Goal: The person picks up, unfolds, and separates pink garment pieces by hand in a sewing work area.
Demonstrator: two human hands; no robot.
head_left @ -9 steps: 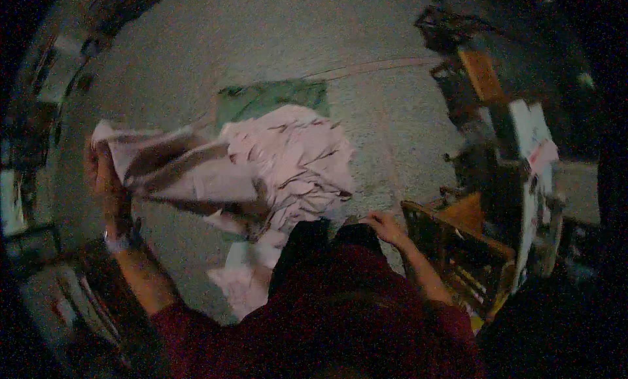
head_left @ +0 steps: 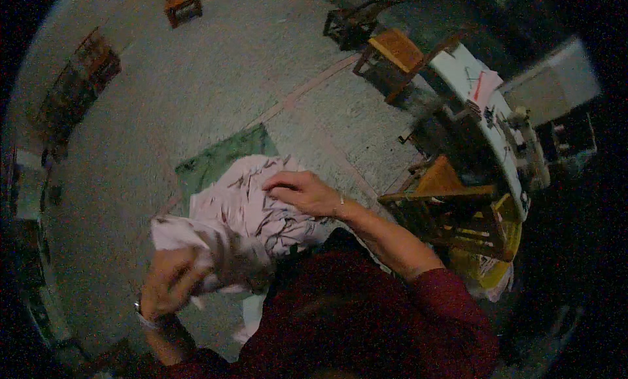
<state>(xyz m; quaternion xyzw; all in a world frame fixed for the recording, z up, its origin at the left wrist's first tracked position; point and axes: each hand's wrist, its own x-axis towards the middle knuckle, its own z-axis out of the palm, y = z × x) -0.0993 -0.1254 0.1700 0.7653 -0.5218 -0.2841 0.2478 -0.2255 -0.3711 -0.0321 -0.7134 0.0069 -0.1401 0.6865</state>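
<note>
A crumpled heap of pale pink cloth lies in front of me, partly over a green cloth spread on the floor. At the heap's near left, my left hand is closed on a pink cloth end, its fingers curled and slightly blurred. Loose folds run from that hand into the heap. My right hand rests over the heap's right part, its fingers stretched to the left and apart, with none of the cloth visibly gripped. The heap's near edge is hidden behind my dark clothing.
To the right stand a wooden chair and a long white table with a pink-and-red item and small things on it. Another chair with an orange seat is farther off. Chairs line the far left. A yellow container sits near right.
My left hand has come in and nearer with the raised pink cloth, which now sags in folds. My right hand has moved from beside my lap onto the heap. The view has turned right.
</note>
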